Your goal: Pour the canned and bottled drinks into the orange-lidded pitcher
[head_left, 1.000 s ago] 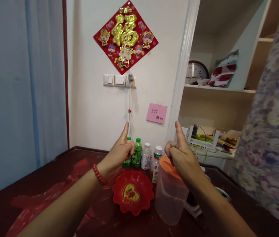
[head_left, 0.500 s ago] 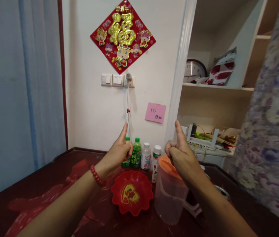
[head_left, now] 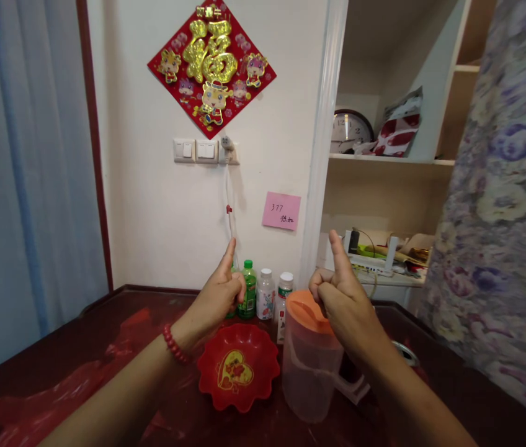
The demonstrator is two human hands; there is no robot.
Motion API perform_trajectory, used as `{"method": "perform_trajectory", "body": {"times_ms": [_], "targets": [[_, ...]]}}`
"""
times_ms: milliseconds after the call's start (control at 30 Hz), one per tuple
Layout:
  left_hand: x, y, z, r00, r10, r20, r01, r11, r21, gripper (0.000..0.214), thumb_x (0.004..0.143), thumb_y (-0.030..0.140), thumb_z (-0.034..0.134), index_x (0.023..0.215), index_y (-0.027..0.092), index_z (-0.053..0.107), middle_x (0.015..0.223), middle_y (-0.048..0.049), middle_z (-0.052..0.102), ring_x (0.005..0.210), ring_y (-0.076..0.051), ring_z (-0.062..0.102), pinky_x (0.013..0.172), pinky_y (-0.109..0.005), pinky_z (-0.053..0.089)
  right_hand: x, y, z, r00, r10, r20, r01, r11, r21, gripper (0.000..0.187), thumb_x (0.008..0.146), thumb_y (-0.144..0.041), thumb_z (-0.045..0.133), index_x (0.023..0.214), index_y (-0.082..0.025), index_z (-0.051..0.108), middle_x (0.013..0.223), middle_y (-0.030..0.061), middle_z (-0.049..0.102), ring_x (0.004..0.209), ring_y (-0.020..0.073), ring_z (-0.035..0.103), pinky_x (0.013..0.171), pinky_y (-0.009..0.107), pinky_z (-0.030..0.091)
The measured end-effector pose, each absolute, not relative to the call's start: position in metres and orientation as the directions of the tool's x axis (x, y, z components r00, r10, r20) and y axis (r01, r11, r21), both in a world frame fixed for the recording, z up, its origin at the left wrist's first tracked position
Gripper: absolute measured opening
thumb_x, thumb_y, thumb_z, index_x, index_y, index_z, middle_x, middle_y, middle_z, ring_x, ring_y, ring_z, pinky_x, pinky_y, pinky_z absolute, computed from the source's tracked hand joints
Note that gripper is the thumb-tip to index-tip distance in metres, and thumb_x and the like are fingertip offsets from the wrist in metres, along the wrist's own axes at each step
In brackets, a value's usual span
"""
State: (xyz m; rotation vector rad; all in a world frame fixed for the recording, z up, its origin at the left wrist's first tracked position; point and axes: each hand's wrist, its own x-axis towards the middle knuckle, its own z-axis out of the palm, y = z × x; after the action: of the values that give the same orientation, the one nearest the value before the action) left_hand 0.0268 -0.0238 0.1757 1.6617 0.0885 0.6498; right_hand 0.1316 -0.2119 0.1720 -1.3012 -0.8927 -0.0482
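Note:
My left hand (head_left: 221, 282) is raised above the table, its index finger stretched up and the other fingers folded in. A red bead bracelet (head_left: 174, 345) circles that wrist. On the right, my right hand (head_left: 343, 288) holds the same pose, in front of the orange lid (head_left: 307, 308) of a clear plastic pitcher (head_left: 312, 379). Neither hand holds anything that I can see. Between the forearms lies a red scalloped plate (head_left: 260, 366) with a gold heart design. Behind it stand a green bottle (head_left: 247, 292), partly covering another, and two white-capped bottles (head_left: 265, 297).
Crumpled red plastic (head_left: 72, 385) lies on the dark red table (head_left: 183, 413) at left. A metal-rimmed can (head_left: 406, 354) is partly hidden behind my right forearm. A white router (head_left: 369, 264) and a clock (head_left: 351, 130) sit on shelves. Curtains (head_left: 35, 155) hang at both sides.
The view has turned slightly right, so the wall, plate and pitcher sit further left in it. Both hands keep the same pose.

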Motion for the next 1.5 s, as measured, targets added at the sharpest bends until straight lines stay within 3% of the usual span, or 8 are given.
{"method": "perform_trajectory", "body": {"times_ms": [133, 600, 733, 833, 967, 1167, 1333, 1500], "targets": [[0.030, -0.026, 0.177, 0.780, 0.434, 0.450, -0.349, -0.295, 0.890, 0.103, 0.080, 0.003, 0.046, 0.163, 0.030, -0.009, 0.055, 0.0081, 0.050, 0.046, -0.009, 0.031, 0.047, -0.020, 0.023, 0.137, -0.214, 0.170, 0.699, 0.387, 0.601, 0.514, 0.312, -0.799, 0.100, 0.076, -0.017, 0.049, 0.164, -0.039, 0.008, 0.066, -0.0055, 0.047, 0.051, 0.0136, 0.034, 0.047, 0.025, 0.027], [0.037, -0.014, 0.162, 0.819, 0.430, 0.381, -0.288, -0.266, 0.920, 0.100, 0.085, 0.008, 0.051, 0.163, 0.032, -0.007, 0.064, 0.0060, 0.054, 0.046, -0.009, 0.034, 0.045, -0.020, 0.029, 0.159, -0.212, 0.157, 0.780, 0.417, 0.467, 0.354, 0.321, -0.879, 0.105, 0.071, -0.015, 0.051, 0.164, -0.034, 0.006, 0.062, -0.0069, 0.047, 0.043, 0.0114, 0.031, 0.041, 0.021, 0.024], [0.039, -0.012, 0.144, 0.860, 0.321, 0.397, -0.288, -0.336, 0.897, 0.103, 0.083, 0.029, 0.072, 0.164, 0.028, 0.008, 0.125, -0.0148, 0.062, 0.101, -0.024, 0.062, 0.080, -0.037, 0.055, 0.166, -0.237, 0.151, 0.839, 0.195, 0.507, 0.433, 0.324, -0.841, 0.085, 0.083, -0.032, 0.062, 0.159, -0.031, 0.026, 0.090, -0.0004, 0.059, 0.047, 0.0089, 0.038, 0.042, 0.023, 0.033], [0.043, -0.014, 0.127, 0.905, 0.210, 0.371, -0.265, -0.406, 0.875, 0.117, 0.075, 0.045, 0.082, 0.164, 0.027, 0.009, 0.157, -0.0224, 0.039, 0.142, -0.041, 0.041, 0.109, -0.061, 0.042, 0.174, -0.266, 0.139, 0.836, 0.117, 0.537, 0.533, 0.067, -0.844, 0.063, 0.088, -0.051, 0.064, 0.146, -0.030, 0.053, 0.105, 0.0040, 0.062, 0.062, 0.0134, 0.053, 0.047, 0.024, 0.040], [0.051, -0.024, 0.105, 0.943, 0.111, 0.313, -0.242, -0.415, 0.877, 0.126, 0.069, 0.048, 0.087, 0.164, 0.025, 0.008, 0.163, -0.0254, 0.031, 0.151, -0.045, 0.028, 0.117, -0.070, 0.027, 0.185, -0.296, 0.111, 0.831, 0.212, 0.514, 0.552, -0.212, -0.806, 0.051, 0.091, -0.061, 0.058, 0.127, -0.026, 0.069, 0.126, 0.0085, 0.065, 0.101, 0.0271, 0.065, 0.073, 0.034, 0.054], [0.070, -0.057, 0.082, 0.938, 0.018, 0.346, -0.327, -0.288, 0.900, 0.138, 0.057, 0.044, 0.095, 0.164, 0.023, 0.009, 0.166, -0.0232, 0.025, 0.154, -0.043, 0.023, 0.124, -0.067, 0.014, 0.181, -0.301, 0.084, 0.803, 0.499, 0.325, 0.501, -0.269, -0.823, 0.055, 0.095, -0.069, 0.048, 0.116, -0.025, 0.072, 0.123, 0.0093, 0.069, 0.119, 0.0329, 0.060, 0.102, 0.045, 0.044], [0.081, -0.077, 0.079, 0.877, 0.006, 0.480, -0.467, -0.223, 0.856, 0.127, 0.059, 0.046, 0.095, 0.160, 0.021, 0.022, 0.157, -0.0217, 0.041, 0.148, -0.042, 0.035, 0.123, -0.065, 0.023, 0.171, -0.300, 0.083, 0.752, 0.579, 0.315, 0.502, -0.194, -0.843, 0.051, 0.095, -0.068, 0.047, 0.086, -0.022, 0.068, 0.082, 0.0036, 0.068, 0.082, 0.0261, 0.063, 0.075, 0.036, 0.048], [0.081, -0.082, 0.080, 0.889, 0.031, 0.456, -0.439, -0.220, 0.871, 0.109, 0.064, 0.041, 0.093, 0.154, 0.021, 0.034, 0.153, -0.0203, 0.046, 0.144, -0.041, 0.041, 0.121, -0.063, 0.030, 0.166, -0.301, 0.080, 0.744, 0.561, 0.363, 0.533, -0.169, -0.829, 0.053, 0.095, -0.067, 0.048, 0.071, -0.021, 0.057, 0.069, 0.0006, 0.057, 0.069, 0.0199, 0.052, 0.061, 0.030, 0.038]]}}
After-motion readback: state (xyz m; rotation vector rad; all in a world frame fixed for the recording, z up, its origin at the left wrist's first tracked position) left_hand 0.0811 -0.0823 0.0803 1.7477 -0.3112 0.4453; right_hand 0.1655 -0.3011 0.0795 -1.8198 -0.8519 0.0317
